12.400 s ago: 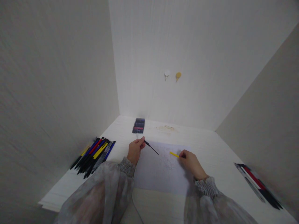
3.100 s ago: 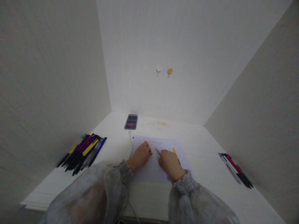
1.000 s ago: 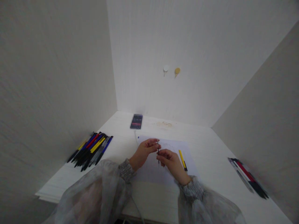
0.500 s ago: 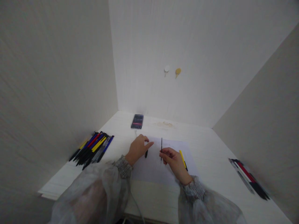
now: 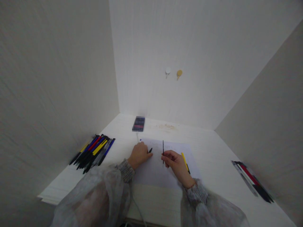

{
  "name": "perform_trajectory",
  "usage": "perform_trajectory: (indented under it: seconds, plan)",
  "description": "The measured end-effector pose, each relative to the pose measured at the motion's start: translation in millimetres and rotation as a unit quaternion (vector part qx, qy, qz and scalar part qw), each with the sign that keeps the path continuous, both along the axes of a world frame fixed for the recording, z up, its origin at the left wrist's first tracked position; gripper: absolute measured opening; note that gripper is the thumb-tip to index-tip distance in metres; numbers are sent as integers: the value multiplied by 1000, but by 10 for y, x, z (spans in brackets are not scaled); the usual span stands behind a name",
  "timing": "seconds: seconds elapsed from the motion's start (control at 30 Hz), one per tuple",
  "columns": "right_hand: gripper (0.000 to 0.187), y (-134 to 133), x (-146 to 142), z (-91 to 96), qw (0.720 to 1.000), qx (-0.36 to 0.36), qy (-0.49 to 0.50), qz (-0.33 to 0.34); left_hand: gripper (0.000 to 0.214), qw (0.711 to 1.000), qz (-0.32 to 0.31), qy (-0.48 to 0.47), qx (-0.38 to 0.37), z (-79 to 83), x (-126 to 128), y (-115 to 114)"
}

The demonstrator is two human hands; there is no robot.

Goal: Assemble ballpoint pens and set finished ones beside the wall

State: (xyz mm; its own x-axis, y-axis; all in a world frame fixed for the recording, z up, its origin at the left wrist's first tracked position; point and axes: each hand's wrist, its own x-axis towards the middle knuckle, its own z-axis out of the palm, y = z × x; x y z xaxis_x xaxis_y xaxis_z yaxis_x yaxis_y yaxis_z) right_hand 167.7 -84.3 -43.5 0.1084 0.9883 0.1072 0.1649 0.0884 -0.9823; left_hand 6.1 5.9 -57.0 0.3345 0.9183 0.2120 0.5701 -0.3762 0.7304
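Observation:
My right hand (image 5: 175,164) pinches a thin dark pen refill (image 5: 163,143) between thumb and fingertips, holding it nearly upright over the white paper (image 5: 156,176). To its left, my left hand (image 5: 139,155) is closed low over the paper's left side. The short dark end of a black pen (image 5: 150,150) pokes out between its thumb and fingers; the rest is hidden by the hand. Close beside my right hand lies a yellow-and-black pen (image 5: 184,159) on the paper. A tiny blue thing (image 5: 140,139) shows at the sheet's far left corner, too small to name.
A heap of pens (image 5: 94,151) in several colours lies at the left. More pens (image 5: 253,181) lie at the right edge. A blurred-out dark phone-like object (image 5: 138,124) with a white cable is at the back. Two hooks (image 5: 179,73) hang on the back wall.
My left hand has drawn its fingers in and come slightly lower, and the black pen's end now points up to the right instead of down. The right hand has barely moved.

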Motion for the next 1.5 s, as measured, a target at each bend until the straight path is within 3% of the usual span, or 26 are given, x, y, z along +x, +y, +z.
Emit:
perform_trajectory:
  seconds: [0.1, 0.17, 0.27, 0.37, 0.5, 0.97, 1.17, 1.5]
  plan:
    - [23, 9, 3, -19, 1000, -4, -3, 3, 28, 999, -3, -45, -27, 60, 28, 40]
    - [23, 14, 4, -31, 1000, -7, -4, 5, 31, 985, -32, -145, -92, 118, 55, 38]
    - [22, 12, -4, -37, 1000, -14, -1, 14, 32, 904, -78, -356, -224, 194, 84, -1]
    - [21, 0, -22, -29, 999, -25, 7, 30, 27, 813, -83, -480, -318, 232, 91, -37]
    - [19, -11, -40, -32, 997, -52, 1, 52, 21, 766, -79, -524, -364, 238, 89, -51]
    - [19, -9, -35, -35, 996, -61, -12, 57, 23, 770, -130, -510, -360, 233, 108, -109]
    - [19, -3, -21, -56, 997, -55, -15, 53, 25, 787, -137, -489, -350, 257, 108, -123]
    - [17, 1, 42, -11, 992, 47, -107, -47, 25, 816, -134, -454, -332, 278, 115, -136]
